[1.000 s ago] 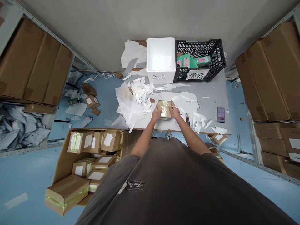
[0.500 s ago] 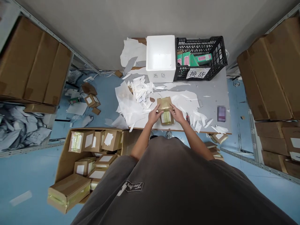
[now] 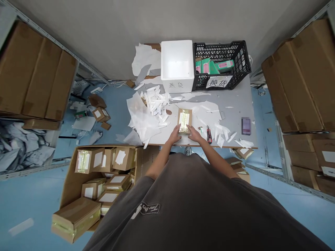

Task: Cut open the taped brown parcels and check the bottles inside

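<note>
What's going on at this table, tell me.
A person stands at the table with the left hand and right hand at the near corners of a small taped cardboard box, its white label facing up. Torn paper scraps lie to the left, a red-handled tool to the right. Behind are a white bin and a black crate holding green boxes. More taped boxes fill a large carton at left.

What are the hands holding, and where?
A small taped cardboard box: the left hand and right hand hold its two near corners.
</note>
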Action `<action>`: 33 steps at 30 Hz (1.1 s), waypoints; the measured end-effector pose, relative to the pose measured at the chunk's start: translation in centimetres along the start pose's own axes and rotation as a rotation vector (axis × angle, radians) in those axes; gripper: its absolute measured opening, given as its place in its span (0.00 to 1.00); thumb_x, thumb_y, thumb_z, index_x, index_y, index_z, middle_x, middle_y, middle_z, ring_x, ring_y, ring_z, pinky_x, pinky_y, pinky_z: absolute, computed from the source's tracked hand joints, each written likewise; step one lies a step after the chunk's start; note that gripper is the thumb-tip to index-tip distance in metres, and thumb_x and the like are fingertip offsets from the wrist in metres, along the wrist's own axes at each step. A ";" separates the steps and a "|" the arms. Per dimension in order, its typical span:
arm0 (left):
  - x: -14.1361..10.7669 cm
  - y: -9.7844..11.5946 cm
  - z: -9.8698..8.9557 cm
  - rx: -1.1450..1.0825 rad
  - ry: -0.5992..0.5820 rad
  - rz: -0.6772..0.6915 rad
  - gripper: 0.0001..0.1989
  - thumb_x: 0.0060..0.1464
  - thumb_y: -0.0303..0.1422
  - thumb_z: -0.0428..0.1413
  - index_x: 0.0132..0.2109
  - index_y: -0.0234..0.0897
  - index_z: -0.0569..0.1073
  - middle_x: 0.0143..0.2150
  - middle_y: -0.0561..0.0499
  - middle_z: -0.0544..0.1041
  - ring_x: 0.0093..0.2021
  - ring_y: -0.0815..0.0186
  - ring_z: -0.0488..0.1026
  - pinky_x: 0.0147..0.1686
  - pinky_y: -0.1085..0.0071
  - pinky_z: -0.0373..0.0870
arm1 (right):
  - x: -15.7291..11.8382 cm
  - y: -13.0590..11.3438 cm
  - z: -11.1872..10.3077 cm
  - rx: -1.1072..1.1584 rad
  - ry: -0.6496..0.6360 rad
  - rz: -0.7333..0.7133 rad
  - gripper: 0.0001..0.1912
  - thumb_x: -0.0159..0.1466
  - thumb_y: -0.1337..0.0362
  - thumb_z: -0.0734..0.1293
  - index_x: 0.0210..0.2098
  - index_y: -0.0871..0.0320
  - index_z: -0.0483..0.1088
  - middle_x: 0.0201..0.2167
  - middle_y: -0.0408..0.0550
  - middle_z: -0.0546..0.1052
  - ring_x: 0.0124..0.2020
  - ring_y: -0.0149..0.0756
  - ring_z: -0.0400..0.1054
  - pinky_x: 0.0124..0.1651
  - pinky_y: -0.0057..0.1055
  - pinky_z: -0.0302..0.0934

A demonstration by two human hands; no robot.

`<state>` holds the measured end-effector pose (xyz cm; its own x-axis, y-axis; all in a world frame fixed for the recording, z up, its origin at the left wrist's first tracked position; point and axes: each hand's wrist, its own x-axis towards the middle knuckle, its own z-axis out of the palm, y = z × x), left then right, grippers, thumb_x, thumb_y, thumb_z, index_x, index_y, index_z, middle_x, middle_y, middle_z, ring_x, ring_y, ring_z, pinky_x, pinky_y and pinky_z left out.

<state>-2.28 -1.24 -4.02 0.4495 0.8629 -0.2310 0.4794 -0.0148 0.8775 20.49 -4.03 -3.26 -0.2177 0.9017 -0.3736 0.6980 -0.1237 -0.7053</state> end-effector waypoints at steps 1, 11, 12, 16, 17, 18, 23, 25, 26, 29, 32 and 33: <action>-0.2 0.2 0.0 0.025 -0.011 -0.057 0.53 0.59 0.40 0.65 0.83 0.42 0.49 0.77 0.35 0.63 0.75 0.43 0.64 0.70 0.45 0.67 | -0.6 -0.2 0.2 0.004 0.004 0.002 0.49 0.64 0.66 0.69 0.82 0.54 0.52 0.78 0.58 0.62 0.75 0.56 0.62 0.72 0.55 0.65; 0.9 4.7 -2.4 0.073 0.288 -0.089 0.44 0.72 0.55 0.50 0.84 0.39 0.47 0.70 0.36 0.75 0.63 0.46 0.76 0.64 0.52 0.71 | 1.9 -3.2 -5.0 0.080 0.203 0.037 0.38 0.78 0.49 0.58 0.83 0.49 0.49 0.58 0.51 0.84 0.59 0.59 0.78 0.64 0.55 0.71; 1.2 4.7 -2.4 0.055 0.279 -0.097 0.45 0.73 0.56 0.49 0.84 0.36 0.46 0.71 0.35 0.74 0.65 0.45 0.75 0.65 0.51 0.70 | 2.4 -3.3 -5.0 0.103 0.188 0.055 0.38 0.78 0.48 0.58 0.83 0.49 0.49 0.59 0.50 0.83 0.58 0.60 0.78 0.63 0.55 0.71; 0.8 4.0 -2.8 0.013 0.241 -0.070 0.44 0.73 0.55 0.50 0.84 0.39 0.48 0.79 0.37 0.62 0.78 0.45 0.61 0.74 0.49 0.60 | 2.4 -3.4 -4.1 0.170 0.241 0.003 0.37 0.78 0.48 0.56 0.82 0.49 0.52 0.75 0.50 0.68 0.69 0.55 0.70 0.69 0.53 0.68; 0.4 3.7 -3.0 0.027 0.211 -0.044 0.44 0.72 0.55 0.53 0.83 0.43 0.49 0.82 0.39 0.58 0.81 0.46 0.55 0.76 0.49 0.57 | 1.9 -3.3 -3.7 0.166 0.246 -0.026 0.37 0.77 0.49 0.57 0.82 0.51 0.53 0.78 0.50 0.63 0.74 0.54 0.65 0.72 0.52 0.66; -0.2 3.5 -3.2 0.049 0.166 -0.017 0.45 0.70 0.55 0.56 0.83 0.46 0.50 0.83 0.42 0.54 0.83 0.46 0.50 0.77 0.49 0.55 | 1.3 -3.2 -3.2 0.154 0.231 -0.050 0.38 0.75 0.50 0.60 0.81 0.52 0.54 0.80 0.51 0.59 0.77 0.54 0.60 0.73 0.53 0.63; -2.4 3.6 -3.0 0.102 0.037 0.001 0.49 0.65 0.49 0.63 0.83 0.47 0.50 0.82 0.42 0.57 0.81 0.46 0.55 0.73 0.51 0.63 | -2.1 -3.3 -1.3 0.107 0.061 -0.049 0.45 0.68 0.61 0.66 0.83 0.51 0.51 0.81 0.53 0.57 0.79 0.57 0.56 0.75 0.59 0.60; -2.4 4.0 -3.0 0.099 0.081 -0.071 0.47 0.66 0.50 0.62 0.83 0.49 0.51 0.78 0.42 0.66 0.73 0.46 0.68 0.69 0.53 0.69 | -2.4 -3.6 -1.4 0.124 0.141 -0.050 0.43 0.71 0.62 0.62 0.83 0.50 0.48 0.79 0.52 0.61 0.77 0.55 0.60 0.76 0.58 0.60; -2.2 4.2 -3.2 0.092 0.106 -0.110 0.47 0.67 0.50 0.61 0.83 0.50 0.51 0.75 0.43 0.70 0.68 0.47 0.74 0.66 0.53 0.72 | -2.3 -3.7 -1.8 0.135 0.191 -0.059 0.42 0.72 0.61 0.60 0.83 0.49 0.47 0.78 0.51 0.64 0.75 0.54 0.63 0.75 0.57 0.60; -1.0 4.3 -3.8 0.023 0.212 -0.162 0.45 0.71 0.52 0.56 0.84 0.50 0.46 0.71 0.45 0.76 0.62 0.50 0.79 0.63 0.56 0.74 | -0.6 -3.7 -3.3 0.171 0.265 -0.061 0.41 0.76 0.55 0.58 0.84 0.46 0.42 0.75 0.48 0.70 0.67 0.55 0.73 0.71 0.56 0.66; 0.6 3.6 -3.6 -0.040 0.225 -0.125 0.47 0.71 0.53 0.55 0.84 0.47 0.42 0.80 0.43 0.63 0.73 0.48 0.68 0.69 0.54 0.70 | 2.0 -3.0 -3.5 0.180 0.198 -0.034 0.44 0.75 0.52 0.61 0.84 0.47 0.40 0.75 0.49 0.70 0.65 0.56 0.75 0.69 0.56 0.68; 1.0 3.3 -3.3 -0.036 0.178 -0.120 0.50 0.68 0.53 0.58 0.84 0.45 0.43 0.82 0.42 0.57 0.78 0.45 0.61 0.71 0.51 0.67 | 2.8 -2.8 -3.2 0.168 0.151 -0.031 0.45 0.74 0.52 0.62 0.84 0.49 0.41 0.75 0.49 0.68 0.67 0.56 0.73 0.70 0.57 0.67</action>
<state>-2.73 1.22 -0.02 0.2492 0.9328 -0.2603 0.4927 0.1093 0.8633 20.15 0.18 -0.41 -0.1237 0.9565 -0.2642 0.5667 -0.1505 -0.8100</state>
